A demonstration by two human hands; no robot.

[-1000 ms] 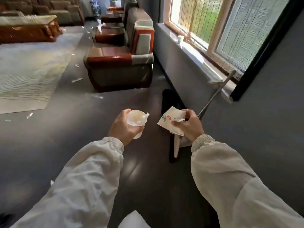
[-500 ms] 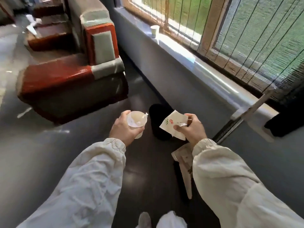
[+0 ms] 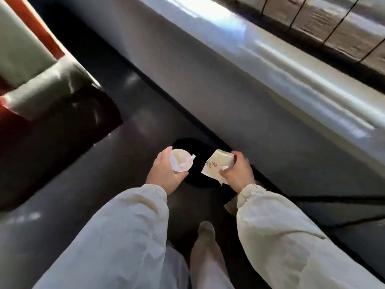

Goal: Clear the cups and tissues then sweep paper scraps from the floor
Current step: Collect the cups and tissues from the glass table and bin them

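My left hand (image 3: 164,174) grips a white paper cup (image 3: 180,162) with crumpled tissue inside it. A second paper cup (image 3: 216,165), squashed and printed with a small red and green motif, is held in my right hand (image 3: 237,172) together with a bit of white tissue. Both hands hover just above a round black bin (image 3: 194,147) that stands on the dark floor against the wall. The bin shows between and behind the two cups; its inside is too dark to make out.
A red and grey armchair (image 3: 41,90) stands at the left, close to the bin. The grey wall under the window sill (image 3: 270,65) runs diagonally at the right. My leg and shoe (image 3: 206,230) show below, on the dark floor (image 3: 125,142).
I have stepped closer and my view has tipped down. The bin now lies right under my hands, and both cups still sit in the same grips.
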